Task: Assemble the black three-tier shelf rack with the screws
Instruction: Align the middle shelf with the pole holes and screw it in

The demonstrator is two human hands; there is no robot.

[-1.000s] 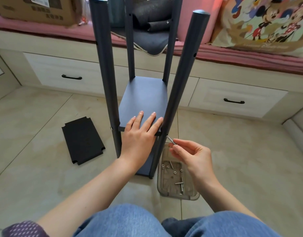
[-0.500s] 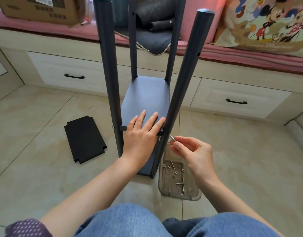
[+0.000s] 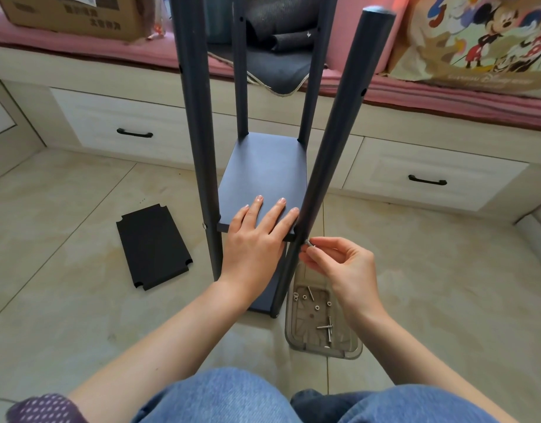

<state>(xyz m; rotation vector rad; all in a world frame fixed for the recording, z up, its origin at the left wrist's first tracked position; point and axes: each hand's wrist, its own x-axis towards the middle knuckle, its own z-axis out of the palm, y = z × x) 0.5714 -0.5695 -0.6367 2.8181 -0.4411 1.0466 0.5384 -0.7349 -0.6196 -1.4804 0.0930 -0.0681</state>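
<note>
The black shelf rack stands on the tiled floor in front of me, with several upright poles. My left hand (image 3: 257,236) lies flat, fingers straight, on the near edge of the middle shelf board (image 3: 264,172). My right hand (image 3: 339,264) pinches a small silver screw (image 3: 309,243) against the near right pole (image 3: 339,141), level with that board's corner. A screw head shows on the near left pole (image 3: 199,117) at the same height. A lower board (image 3: 266,296) is partly hidden under my left wrist.
A loose black shelf board (image 3: 153,245) lies flat on the floor to the left. A clear plastic tray (image 3: 351,349) with several screws and washers sits by the rack's right foot. Drawers (image 3: 131,123) and a cushioned bench with a cardboard box (image 3: 73,13) stand behind.
My right hand has moved the screw up and left until it meets the near right pole. My left hand has stayed flat on the shelf board.
</note>
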